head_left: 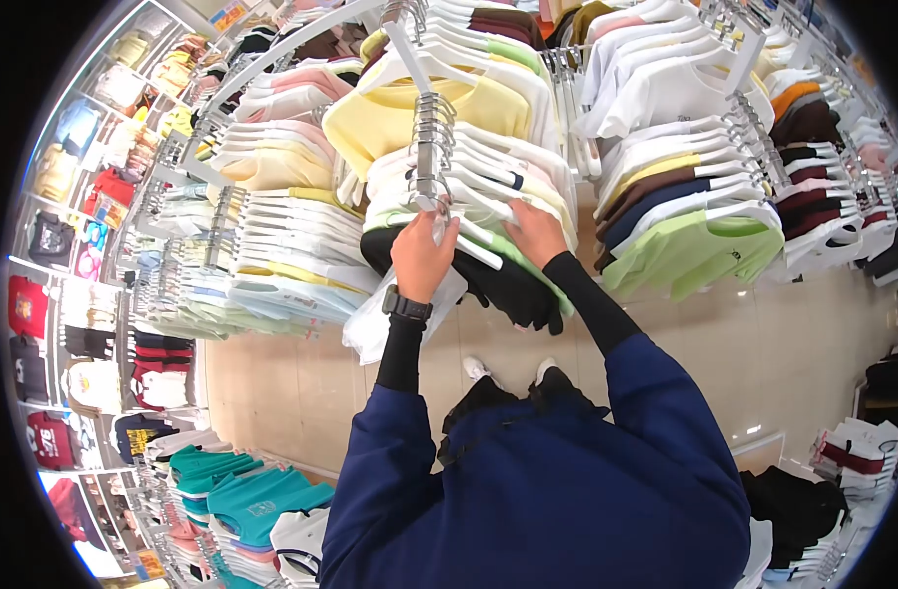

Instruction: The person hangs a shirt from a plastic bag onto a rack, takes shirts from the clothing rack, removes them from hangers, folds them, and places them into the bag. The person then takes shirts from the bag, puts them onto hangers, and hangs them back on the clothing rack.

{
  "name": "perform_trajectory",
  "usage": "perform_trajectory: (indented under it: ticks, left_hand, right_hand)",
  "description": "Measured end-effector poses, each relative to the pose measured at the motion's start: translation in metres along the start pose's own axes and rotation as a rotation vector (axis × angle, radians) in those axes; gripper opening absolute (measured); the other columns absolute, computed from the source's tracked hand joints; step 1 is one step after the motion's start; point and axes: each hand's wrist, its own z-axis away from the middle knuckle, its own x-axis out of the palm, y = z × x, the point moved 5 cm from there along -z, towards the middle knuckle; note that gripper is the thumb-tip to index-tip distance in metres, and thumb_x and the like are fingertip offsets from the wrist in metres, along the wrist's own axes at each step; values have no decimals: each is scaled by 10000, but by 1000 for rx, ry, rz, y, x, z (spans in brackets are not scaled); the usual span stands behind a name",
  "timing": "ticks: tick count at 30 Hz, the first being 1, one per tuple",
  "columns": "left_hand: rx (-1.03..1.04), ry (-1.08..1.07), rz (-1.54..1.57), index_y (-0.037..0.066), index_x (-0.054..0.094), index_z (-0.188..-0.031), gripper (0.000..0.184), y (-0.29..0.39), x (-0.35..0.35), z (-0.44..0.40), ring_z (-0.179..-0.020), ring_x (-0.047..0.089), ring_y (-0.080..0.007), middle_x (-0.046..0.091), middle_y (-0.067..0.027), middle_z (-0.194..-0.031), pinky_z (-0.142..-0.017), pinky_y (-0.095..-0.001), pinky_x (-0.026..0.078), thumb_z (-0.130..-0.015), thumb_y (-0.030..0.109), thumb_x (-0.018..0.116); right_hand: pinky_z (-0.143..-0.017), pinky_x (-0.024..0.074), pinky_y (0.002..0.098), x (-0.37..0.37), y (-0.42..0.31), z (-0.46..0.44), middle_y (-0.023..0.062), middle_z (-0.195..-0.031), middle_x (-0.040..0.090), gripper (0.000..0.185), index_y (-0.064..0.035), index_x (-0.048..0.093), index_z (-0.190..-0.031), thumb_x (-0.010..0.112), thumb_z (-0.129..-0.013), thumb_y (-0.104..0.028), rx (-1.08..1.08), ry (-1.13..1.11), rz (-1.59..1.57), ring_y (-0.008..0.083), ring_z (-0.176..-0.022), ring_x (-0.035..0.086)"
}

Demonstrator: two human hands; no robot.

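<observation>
My left hand (424,257), with a black watch on the wrist, is closed at the front end of a metal display rail (426,172). Its fingers pinch the hook of a white clothes hanger (478,250). To the right, my right hand (535,234) has its fingers curled in among the hangers at the shoulders of the shirts; its fingertips are partly hidden. Below and between my hands hang a black garment (508,294) and a white garment (370,324). Behind them on the rail are light green, pink and white tops and a yellow sweatshirt (469,98).
Racks of pastel shirts (292,236) stand close on the left. On the right hangs a light green sweatshirt (699,250) among other tops. Wall shelves (52,255) line the far left. Teal shirts (258,501) hang behind me at lower left. Tiled floor (292,393) lies around my feet.
</observation>
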Motion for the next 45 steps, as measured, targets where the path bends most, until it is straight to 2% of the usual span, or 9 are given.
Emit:
perform_trajectory:
  ticks: [2,5,11,18,22,25,29,42,45]
  left_hand:
    - [-12,15,-57,49,682,-1038,272,0,0,1,-784,664,-374,699,-160,-926,-666,-436,521,-861,256,688]
    - [-25,26,-64,54,677,-1028,241,5,-4,2,-773,664,-375,703,-146,-935,-656,-447,525,-849,215,679]
    - [9,72,-47,67,667,-1047,234,0,3,8,-769,671,-355,714,-114,-981,-655,-433,534,-839,175,673]
    - [44,98,6,84,672,-1129,282,2,6,9,-753,678,-335,719,-114,-942,-652,-405,534,-859,168,671]
    - [27,72,3,70,664,-1144,293,5,5,9,-769,684,-329,719,-122,-950,-662,-398,535,-869,170,668]
    - [54,105,35,70,657,-1161,305,6,6,11,-799,688,-328,719,-123,-963,-676,-392,538,-875,176,664]
    - [39,91,44,82,647,-1185,319,9,4,12,-836,688,-333,719,-123,-997,-706,-396,542,-886,195,654]
    - [21,37,85,109,619,-1247,371,11,-2,15,-899,683,-347,712,-131,-1068,-758,-407,541,-896,228,649]
    - [-2,33,106,101,606,-1242,367,12,-5,17,-912,685,-344,714,-125,-1074,-760,-404,543,-897,218,649]
  right_hand:
    - [-725,525,479,-5,4,-1,159,-991,667,302,-73,565,-1084,677,-843,-215,-22,66,16,382,-848,655]
    - [-712,526,470,-44,1,-11,157,-972,675,305,-71,575,-1098,663,-862,-243,22,34,106,375,-839,659]
    - [-676,518,452,-106,41,-15,145,-899,680,269,-84,605,-1062,674,-876,-265,-36,147,187,362,-815,658]
    - [-665,514,442,-145,48,-4,128,-912,685,235,-101,614,-1059,685,-874,-228,-39,239,187,358,-812,653]
    - [-712,515,440,-145,48,-2,161,-979,683,282,-68,625,-1087,697,-881,-247,6,209,148,380,-880,649]
    - [-698,516,434,-144,42,-2,130,-942,684,247,-90,627,-1048,685,-877,-258,-25,246,144,361,-845,650]
    - [-729,520,425,-135,42,1,135,-985,687,286,-85,655,-1069,691,-875,-291,33,186,81,357,-877,653]
    - [-801,532,386,-45,5,-12,90,-1068,703,329,-104,699,-1116,713,-856,-306,-161,21,-13,315,-929,668]
    - [-813,522,405,-27,11,-16,101,-1069,700,334,-115,698,-1140,703,-858,-295,-110,45,-32,323,-939,659]
